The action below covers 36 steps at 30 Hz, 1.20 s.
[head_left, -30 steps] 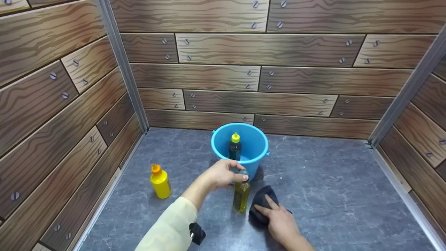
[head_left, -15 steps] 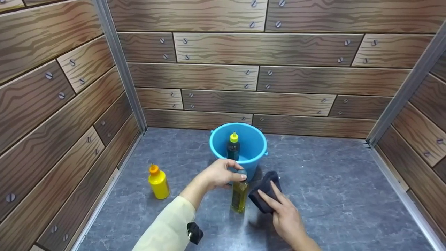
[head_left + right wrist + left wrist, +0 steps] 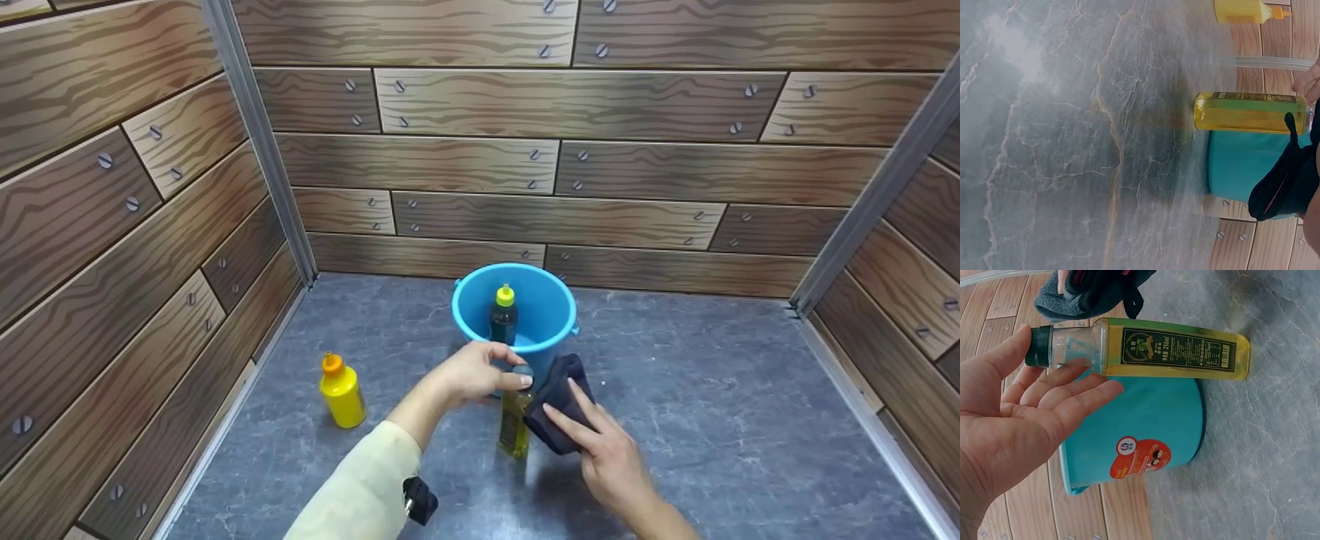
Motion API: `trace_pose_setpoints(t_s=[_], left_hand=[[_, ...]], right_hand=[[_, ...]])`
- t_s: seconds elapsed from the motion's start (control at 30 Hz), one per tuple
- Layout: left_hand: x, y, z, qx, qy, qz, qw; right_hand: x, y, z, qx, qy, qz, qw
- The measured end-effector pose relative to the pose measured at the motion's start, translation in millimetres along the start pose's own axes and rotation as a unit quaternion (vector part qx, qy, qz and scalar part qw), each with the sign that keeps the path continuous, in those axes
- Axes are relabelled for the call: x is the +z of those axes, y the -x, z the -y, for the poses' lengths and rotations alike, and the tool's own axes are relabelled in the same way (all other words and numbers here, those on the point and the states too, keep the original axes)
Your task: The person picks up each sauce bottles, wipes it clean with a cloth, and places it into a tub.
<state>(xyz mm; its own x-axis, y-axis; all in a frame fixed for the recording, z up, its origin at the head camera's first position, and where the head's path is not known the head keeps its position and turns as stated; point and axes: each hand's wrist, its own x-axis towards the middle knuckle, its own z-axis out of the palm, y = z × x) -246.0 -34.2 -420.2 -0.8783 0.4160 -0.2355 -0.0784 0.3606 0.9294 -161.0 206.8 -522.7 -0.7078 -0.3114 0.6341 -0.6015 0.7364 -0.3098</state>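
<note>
In the head view, my left hand (image 3: 469,379) pinches the dark green cap of a bottle of golden oil (image 3: 514,431), which stands upright on the grey tabletop. Its black label shows in the left wrist view, where thumb and forefinger grip the cap and the other fingers are spread beside the neck. My right hand (image 3: 619,469) holds a folded dark cloth (image 3: 559,412), raised next to the bottle's right side at about neck height. A small loop hangs from the cloth (image 3: 1283,180) in the right wrist view.
Right behind the oil bottle stands a blue bucket (image 3: 553,319), with a dark bottle with a yellow cap (image 3: 504,319) inside. To the left is a yellow squeeze bottle (image 3: 345,397) with an orange cap. Wood-patterned walls (image 3: 480,169) enclose the back and both sides.
My right hand has lifted the cloth from lower on the right up toward the bottle's neck, then brought it left against its side. My left hand and the bottle stay put.
</note>
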Motion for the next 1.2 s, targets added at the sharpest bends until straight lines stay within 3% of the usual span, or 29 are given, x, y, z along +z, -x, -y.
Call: trace_pose_setpoints(t_s=[0.37,0.57,0.9,1.2], left_hand=[[4.0,0.9,-2.4,-0.012,-0.010,-0.004,0.9999],[5.9,0.3,-3.1,-0.016,-0.010,-0.002,0.9998],[-0.8,0.9,-0.4,-0.007,-0.015,0.004,0.9999],[-2.6,-0.2,-0.7,-0.005,-0.019,0.007,0.9998]], right_hand=[[2.6,-9,0,-0.021,0.004,0.030,0.999],[6.3,-12,3,-0.020,-0.001,0.026,0.999],[16.1,-21,9,-0.036,-0.007,0.047,0.998],[23.0,-19,9,-0.024,0.009,0.048,0.999]])
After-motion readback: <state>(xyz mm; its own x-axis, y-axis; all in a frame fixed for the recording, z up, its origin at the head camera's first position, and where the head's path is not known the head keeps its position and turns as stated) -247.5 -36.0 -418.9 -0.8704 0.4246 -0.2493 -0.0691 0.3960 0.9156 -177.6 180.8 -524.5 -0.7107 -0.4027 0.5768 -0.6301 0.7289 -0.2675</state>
